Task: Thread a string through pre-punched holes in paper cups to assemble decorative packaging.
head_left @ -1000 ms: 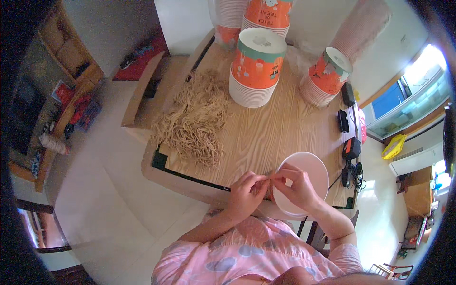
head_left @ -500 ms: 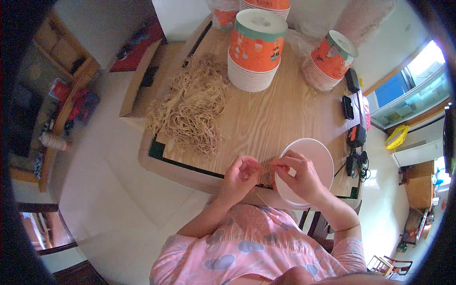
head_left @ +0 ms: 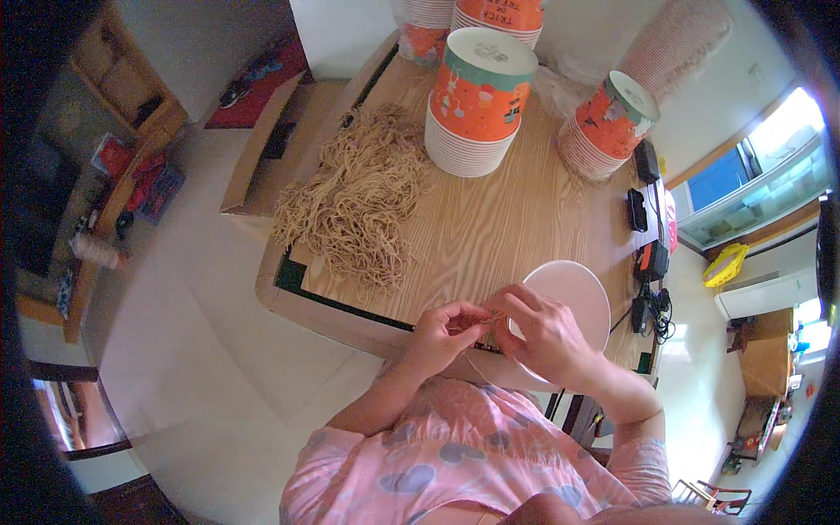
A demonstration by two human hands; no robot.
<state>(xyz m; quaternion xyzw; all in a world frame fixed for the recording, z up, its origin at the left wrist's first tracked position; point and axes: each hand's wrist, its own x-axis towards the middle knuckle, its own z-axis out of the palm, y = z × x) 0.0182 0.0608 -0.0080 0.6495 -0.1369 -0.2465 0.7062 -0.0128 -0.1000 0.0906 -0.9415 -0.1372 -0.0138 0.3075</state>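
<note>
At the front edge of the table, my left hand (head_left: 448, 335) and my right hand (head_left: 544, 334) meet with fingertips pinched together. Between them is a thin tan string (head_left: 480, 371), and its loose end hangs down over the front of my clothes. The knot or join at the fingertips is too small to make out. Behind my right hand a paper bucket (head_left: 584, 297) shows its white inside, partly hidden by that hand and wrist. A big tangled heap of tan strings (head_left: 359, 206) lies to the left on the wooden table (head_left: 490, 223).
A nested stack of orange and green paper buckets (head_left: 479, 105) stands upside down at the far middle. Another bucket stack (head_left: 606, 127), in clear plastic, is at the far right. Black adapters and cables (head_left: 649, 306) line the right edge. An open cardboard box (head_left: 262, 162) is left of the table.
My hands have drawn together, and the fingertips now touch where there was a small gap. The view has shifted slightly, while the heap and the bucket stacks have stayed put.
</note>
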